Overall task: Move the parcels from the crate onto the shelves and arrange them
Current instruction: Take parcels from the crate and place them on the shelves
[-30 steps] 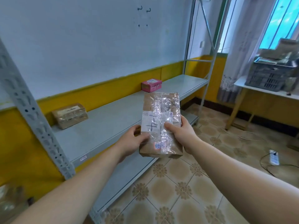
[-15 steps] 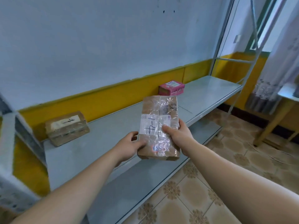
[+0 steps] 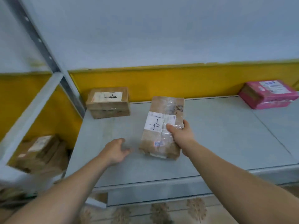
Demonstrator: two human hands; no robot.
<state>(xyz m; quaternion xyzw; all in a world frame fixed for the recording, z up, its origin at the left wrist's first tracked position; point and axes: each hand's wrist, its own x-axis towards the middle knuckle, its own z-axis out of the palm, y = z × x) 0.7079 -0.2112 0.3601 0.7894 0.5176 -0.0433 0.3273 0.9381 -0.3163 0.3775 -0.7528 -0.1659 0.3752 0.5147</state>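
The right hand (image 3: 181,135) had its fingers clamped on a taped brown parcel (image 3: 161,126) over the middle of the grey shelf (image 3: 226,135). The left hand (image 3: 115,151) hovered just beside it, fingers apart and empty. A second brown parcel (image 3: 108,102) sat at the shelf's back left corner, a pink parcel (image 3: 268,96) toward its back right.

Both forearms are bare from the lower frame edge up to the wrists, with no sleeve showing. The left hand (image 3: 116,150) and the right hand (image 3: 180,135) wear no gloves, rings, watch or bands.
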